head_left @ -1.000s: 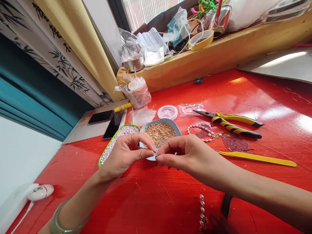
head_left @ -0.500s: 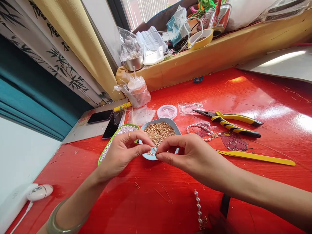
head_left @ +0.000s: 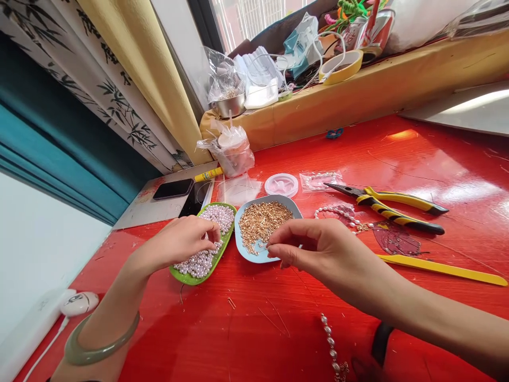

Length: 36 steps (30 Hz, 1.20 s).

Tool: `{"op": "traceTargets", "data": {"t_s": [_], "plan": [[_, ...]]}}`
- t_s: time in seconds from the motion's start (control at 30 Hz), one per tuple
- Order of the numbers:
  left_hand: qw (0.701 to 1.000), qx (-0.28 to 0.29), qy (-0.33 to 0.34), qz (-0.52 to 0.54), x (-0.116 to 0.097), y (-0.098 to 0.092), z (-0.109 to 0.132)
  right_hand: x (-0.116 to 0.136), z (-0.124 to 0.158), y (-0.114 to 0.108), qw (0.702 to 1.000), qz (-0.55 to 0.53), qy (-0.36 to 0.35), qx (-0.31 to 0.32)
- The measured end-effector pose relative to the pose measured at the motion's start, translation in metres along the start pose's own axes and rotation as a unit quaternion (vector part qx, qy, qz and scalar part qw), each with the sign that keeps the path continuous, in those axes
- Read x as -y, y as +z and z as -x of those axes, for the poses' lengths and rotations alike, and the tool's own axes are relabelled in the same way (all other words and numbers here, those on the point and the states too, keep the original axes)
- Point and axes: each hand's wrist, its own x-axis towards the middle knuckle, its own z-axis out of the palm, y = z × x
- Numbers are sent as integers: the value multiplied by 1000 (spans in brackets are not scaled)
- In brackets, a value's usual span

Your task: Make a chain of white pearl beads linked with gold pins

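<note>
My left hand [head_left: 181,240] reaches over the green dish [head_left: 186,277] of small pearl beads [head_left: 204,258]; its fingertips are pinched together down among the beads. My right hand [head_left: 318,249] hovers at the near rim of the blue dish [head_left: 243,250] full of tiny gold beads [head_left: 262,223]; thumb and forefinger are pinched on something too small to make out. A strand of pearls [head_left: 333,350] hangs near my right forearm at the bottom.
Yellow-handled pliers [head_left: 393,207], a yellow flat tool [head_left: 441,268], a pearl string [head_left: 342,215], a thread spool [head_left: 281,185] and small bags lie on the red table. Two phones [head_left: 175,189] sit at the left edge. A cluttered sill [head_left: 358,90] runs behind.
My left hand has left my right hand and moved left onto the pearl dish. My right hand stays pinched near the blue dish. The view shifted slightly.
</note>
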Motion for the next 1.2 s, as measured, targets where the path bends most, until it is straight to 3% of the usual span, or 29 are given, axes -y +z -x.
{"op": "traceTargets", "data": {"t_s": [0.43,0.63,0.7,0.8,0.87,0.97,1.07,1.2], "plan": [[999,-23,39,13,6,9,-9,0,-1,2,1000,-10,3,10],[992,-69,42,99,9,2,-7,-1,0,1,1000,-15,5,12],[966,-118,37,229,4,0,-6,-1,1,1,1000,-29,0,13],[867,-166,78,464,-12,3,-5,3,2,2,997,-73,1,19],[800,-156,115,568,-24,8,-4,7,4,3,996,-88,6,19],[731,-126,145,655,-41,18,-2,13,6,4,997,-72,11,9],[702,-104,146,689,-50,23,-1,19,8,4,999,-45,17,-2],[698,-99,134,696,-53,25,1,21,10,5,999,-28,19,-1]]}}
